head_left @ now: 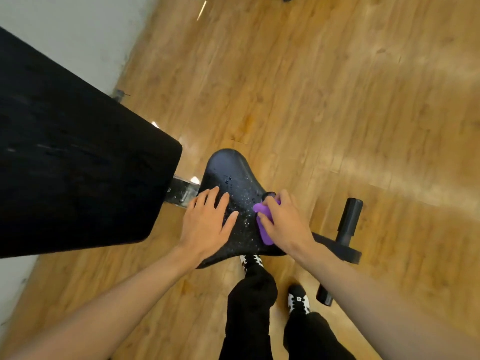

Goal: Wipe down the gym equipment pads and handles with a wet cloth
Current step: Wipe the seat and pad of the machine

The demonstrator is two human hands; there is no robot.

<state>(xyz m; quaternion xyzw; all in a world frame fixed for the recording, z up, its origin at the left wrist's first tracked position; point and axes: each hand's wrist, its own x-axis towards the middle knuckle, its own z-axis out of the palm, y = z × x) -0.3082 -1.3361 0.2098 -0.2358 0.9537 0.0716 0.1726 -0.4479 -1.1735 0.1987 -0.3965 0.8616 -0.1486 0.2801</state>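
A black seat pad (pixel 228 175) of a gym bench sits in the middle of the head view, its surface speckled with water drops. My left hand (pixel 207 222) lies flat on the pad's left side with fingers spread. My right hand (pixel 283 224) holds a purple cloth (pixel 262 224) and presses it against the pad's right side. The long black back pad (pixel 78 162) of the bench fills the left of the view.
A black foam roller handle (pixel 349 219) on the bench's frame stands just right of my right hand. A second roller end (pixel 324 296) shows below my right forearm. Under the seat pad are my legs and shoes (pixel 298 298). Wooden floor (pixel 311 87) surrounds the bench, with a white wall (pixel 78 35) at top left.
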